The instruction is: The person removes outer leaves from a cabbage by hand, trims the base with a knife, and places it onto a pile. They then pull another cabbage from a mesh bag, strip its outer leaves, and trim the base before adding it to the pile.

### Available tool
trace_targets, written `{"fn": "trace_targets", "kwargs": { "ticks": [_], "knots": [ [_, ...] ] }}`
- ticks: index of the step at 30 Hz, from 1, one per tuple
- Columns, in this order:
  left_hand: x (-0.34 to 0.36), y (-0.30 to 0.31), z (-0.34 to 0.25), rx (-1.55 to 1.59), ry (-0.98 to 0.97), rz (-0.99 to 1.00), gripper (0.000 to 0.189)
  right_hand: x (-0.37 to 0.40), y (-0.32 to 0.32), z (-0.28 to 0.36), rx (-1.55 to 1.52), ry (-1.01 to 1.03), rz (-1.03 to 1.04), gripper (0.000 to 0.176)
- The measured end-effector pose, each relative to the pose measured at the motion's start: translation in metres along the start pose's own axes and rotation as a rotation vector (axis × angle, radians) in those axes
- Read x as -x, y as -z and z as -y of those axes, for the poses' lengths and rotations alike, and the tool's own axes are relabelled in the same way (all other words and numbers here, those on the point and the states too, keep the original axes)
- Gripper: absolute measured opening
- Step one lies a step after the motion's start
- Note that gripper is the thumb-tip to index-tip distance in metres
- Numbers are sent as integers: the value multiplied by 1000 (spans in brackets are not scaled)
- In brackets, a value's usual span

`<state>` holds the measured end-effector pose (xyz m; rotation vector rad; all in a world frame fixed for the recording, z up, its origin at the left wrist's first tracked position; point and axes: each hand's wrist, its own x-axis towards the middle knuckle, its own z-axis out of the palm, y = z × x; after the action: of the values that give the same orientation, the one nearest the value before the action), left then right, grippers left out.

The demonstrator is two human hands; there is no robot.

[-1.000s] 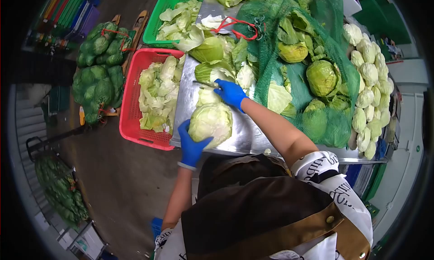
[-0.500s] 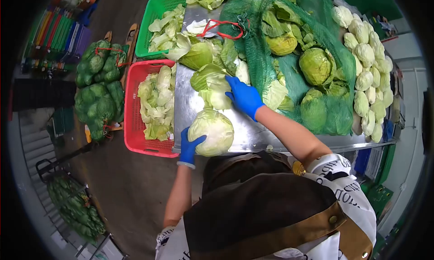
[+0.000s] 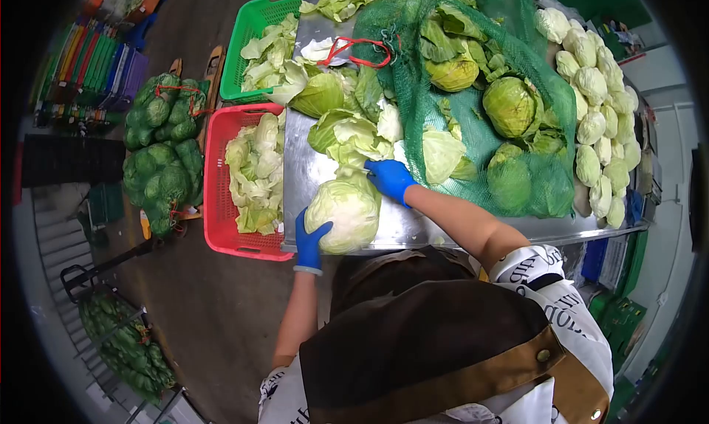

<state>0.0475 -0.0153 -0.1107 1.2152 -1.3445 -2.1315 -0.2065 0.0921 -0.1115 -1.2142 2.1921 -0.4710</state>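
A pale green cabbage [image 3: 343,216] rests at the front left edge of the metal table [image 3: 413,219]. My left hand [image 3: 310,239], in a blue glove, holds its left side. Just above the cabbage, my right hand [image 3: 390,179], also gloved in blue, has its fingers bent in at the cabbage's upper right; whether they pinch a leaf is too small to tell. Loose outer leaves [image 3: 351,136] lie beyond my hands. To the right, a green net bag [image 3: 413,77] is spread over the table with several cabbages [image 3: 511,107] in it. A red cord [image 3: 354,51] lies at its left.
Left of the table stand a red basket [image 3: 216,180] and a green basket [image 3: 238,55], both holding leaves. Trimmed cabbages [image 3: 591,129] are piled at the table's right end. Full net bags [image 3: 159,169] stand on the floor further left.
My right hand has moved down and slightly left, from the loose leaves to the top of the cabbage. My left hand stays on the cabbage's left side.
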Motion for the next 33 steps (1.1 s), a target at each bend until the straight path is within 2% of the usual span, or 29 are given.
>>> {"fn": "trace_targets", "kwargs": {
  "ticks": [4,7,8,12,13,15,16,21,24,26,27,28,29,31,33],
  "knots": [
    [5,-16,-14,350,80,-28,64,-7,1,3,-302,-401,-258,31],
    [10,-34,-18,682,69,-75,62,2,19,1,-294,-388,-175,31],
    [11,-41,-26,685,50,-133,62,6,27,4,-170,-279,-179,30],
    [2,-57,-34,421,-41,-373,62,32,39,41,-279,88,-349,24],
    [0,-61,-29,403,-47,-413,61,39,37,54,-288,-8,-246,27],
    [-2,-72,-20,360,-58,-489,60,36,13,58,-314,47,-296,30],
    [-3,-77,-18,359,-63,-505,60,35,12,64,-260,14,-254,36],
    [4,-88,-6,211,-91,-592,65,12,12,49,-213,-144,-204,38],
    [7,-78,-4,291,-32,-468,64,-4,0,9,-229,-204,-239,36],
    [5,-67,0,287,-1,-348,64,10,17,31,-254,-189,-187,41],
    [8,-63,1,253,5,-350,64,23,21,40,-263,-190,-154,44],
    [11,-63,1,224,8,-351,64,30,13,43,-253,-176,-255,57],
    [10,-62,0,198,3,-351,64,31,14,41,-200,-230,-114,62],
    [7,-57,-3,76,-12,-315,68,30,17,39,-253,-198,-95,62],
    [2,-52,-5,-24,-24,-280,71,21,43,53,-126,-173,11,56]
  ]
}}
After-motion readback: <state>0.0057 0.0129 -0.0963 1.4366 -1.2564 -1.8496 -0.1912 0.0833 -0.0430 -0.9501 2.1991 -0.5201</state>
